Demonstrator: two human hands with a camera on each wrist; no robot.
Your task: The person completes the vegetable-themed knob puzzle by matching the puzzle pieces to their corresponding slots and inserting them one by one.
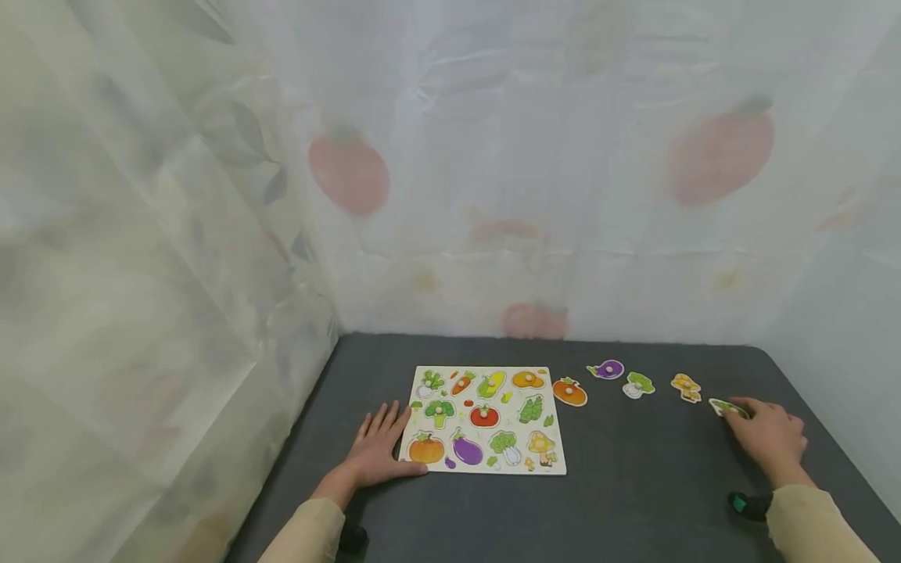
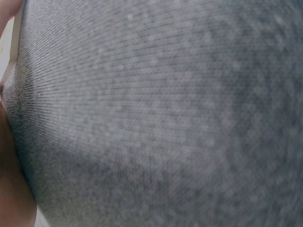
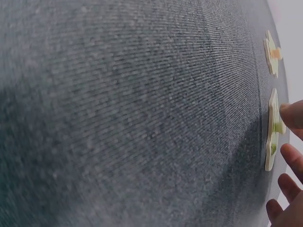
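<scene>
A wooden vegetable peg puzzle board (image 1: 461,448) lies on the dark table, left of its middle. My left hand (image 1: 380,450) rests on the table with fingers spread, the thumb along the board's lower left corner. At the right, my right hand (image 1: 769,438) reaches over a green vegetable puzzle piece (image 1: 725,407). In the right wrist view, thumb and fingers stand apart around the knob of that green piece (image 3: 272,142), which lies flat. Beside it lies a yellow mushroom piece (image 1: 686,386). The left wrist view shows mostly table cloth.
Between board and right hand lie a pumpkin piece (image 1: 569,392), an eggplant piece (image 1: 606,370) and a leafy cabbage piece (image 1: 638,385). The pumpkin piece is close to the board's right edge. A patterned curtain (image 1: 450,289) hangs behind the table (image 1: 619,500) and along its sides.
</scene>
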